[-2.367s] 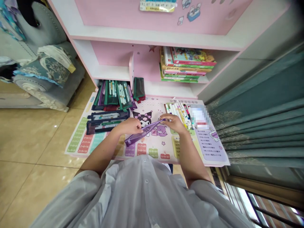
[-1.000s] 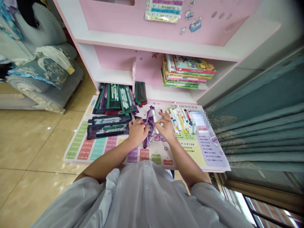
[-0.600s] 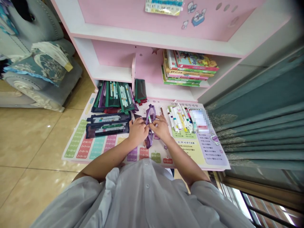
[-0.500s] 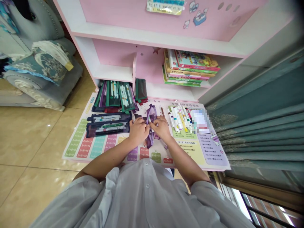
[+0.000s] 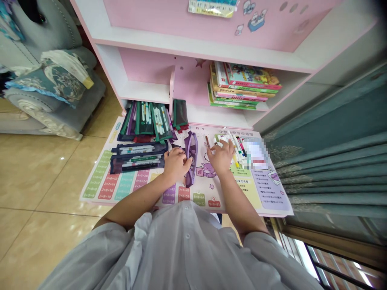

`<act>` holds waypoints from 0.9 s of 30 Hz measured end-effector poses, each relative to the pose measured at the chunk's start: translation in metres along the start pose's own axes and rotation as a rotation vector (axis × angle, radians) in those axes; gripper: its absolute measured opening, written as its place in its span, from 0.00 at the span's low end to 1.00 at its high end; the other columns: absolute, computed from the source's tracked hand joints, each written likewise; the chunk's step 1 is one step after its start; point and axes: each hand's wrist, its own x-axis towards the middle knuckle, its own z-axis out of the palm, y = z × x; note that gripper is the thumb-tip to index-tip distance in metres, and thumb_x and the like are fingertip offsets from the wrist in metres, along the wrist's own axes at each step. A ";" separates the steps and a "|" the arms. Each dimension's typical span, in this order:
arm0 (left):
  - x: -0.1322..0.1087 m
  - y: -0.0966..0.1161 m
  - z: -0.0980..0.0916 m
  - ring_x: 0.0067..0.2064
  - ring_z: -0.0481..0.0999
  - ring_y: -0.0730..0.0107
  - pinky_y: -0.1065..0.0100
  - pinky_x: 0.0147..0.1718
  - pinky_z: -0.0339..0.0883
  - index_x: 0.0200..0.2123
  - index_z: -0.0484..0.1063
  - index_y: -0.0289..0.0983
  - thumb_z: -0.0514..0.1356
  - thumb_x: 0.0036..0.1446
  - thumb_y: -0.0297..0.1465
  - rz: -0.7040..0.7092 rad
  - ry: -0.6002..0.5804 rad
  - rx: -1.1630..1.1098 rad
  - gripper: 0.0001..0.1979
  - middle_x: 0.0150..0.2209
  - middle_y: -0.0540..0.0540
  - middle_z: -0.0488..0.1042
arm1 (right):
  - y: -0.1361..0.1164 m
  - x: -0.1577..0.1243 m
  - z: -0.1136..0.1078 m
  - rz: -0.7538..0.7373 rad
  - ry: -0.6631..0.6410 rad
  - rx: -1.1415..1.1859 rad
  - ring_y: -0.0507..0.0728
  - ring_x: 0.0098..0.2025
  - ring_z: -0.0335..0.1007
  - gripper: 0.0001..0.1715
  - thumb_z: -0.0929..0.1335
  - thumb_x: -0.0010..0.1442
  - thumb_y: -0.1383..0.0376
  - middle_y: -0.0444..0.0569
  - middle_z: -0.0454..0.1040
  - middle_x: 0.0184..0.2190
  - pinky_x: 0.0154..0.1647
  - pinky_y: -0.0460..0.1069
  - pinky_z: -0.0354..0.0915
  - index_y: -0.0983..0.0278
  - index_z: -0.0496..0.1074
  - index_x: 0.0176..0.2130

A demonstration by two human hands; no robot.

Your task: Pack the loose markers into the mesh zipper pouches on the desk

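Note:
My left hand (image 5: 176, 164) grips the near-left edge of a purple mesh zipper pouch (image 5: 191, 157), its thumb against the mesh. The pouch lies lengthwise in front of me on the desk mat. My right hand (image 5: 222, 156) is over the left part of a pile of marker pens (image 5: 235, 143), its fingers apart and partly covering the white barrels. Whether its fingertips touch a pen I cannot tell. A thin brown pen (image 5: 207, 141) lies between the pouch and the pile.
Dark blue mesh pouches (image 5: 137, 161) with markers lie left of my left hand. Green and purple filled pouches (image 5: 146, 121) sit behind them, near a dark green pouch (image 5: 180, 112). Stacked books (image 5: 244, 86) occupy the pink shelf. A blurred-out rectangle (image 5: 256, 154) is right of the pens.
My right hand has let go of the purple pouch and moved right to the marker pile. The pouch's opening has narrowed, and my left hand stays on it.

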 end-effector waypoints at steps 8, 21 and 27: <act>0.000 0.002 -0.002 0.57 0.70 0.57 0.51 0.57 0.57 0.21 0.73 0.38 0.60 0.61 0.37 -0.011 -0.012 -0.027 0.17 0.46 0.45 0.78 | 0.006 0.003 0.011 0.044 -0.186 -0.206 0.79 0.69 0.41 0.17 0.67 0.56 0.60 0.67 0.62 0.62 0.64 0.74 0.47 0.72 0.79 0.34; 0.001 0.000 -0.001 0.56 0.71 0.58 0.50 0.56 0.58 0.25 0.76 0.38 0.57 0.63 0.35 -0.012 -0.023 -0.021 0.15 0.45 0.44 0.79 | -0.024 -0.006 -0.017 -0.031 -0.033 0.373 0.66 0.68 0.53 0.10 0.67 0.51 0.66 0.54 0.72 0.57 0.70 0.67 0.45 0.62 0.68 0.19; 0.000 0.001 0.000 0.57 0.71 0.59 0.50 0.56 0.57 0.28 0.77 0.38 0.56 0.64 0.34 -0.005 -0.014 -0.020 0.14 0.45 0.45 0.79 | -0.045 -0.015 -0.018 -0.174 -0.142 0.486 0.63 0.61 0.66 0.12 0.67 0.49 0.67 0.54 0.77 0.47 0.73 0.62 0.40 0.60 0.65 0.17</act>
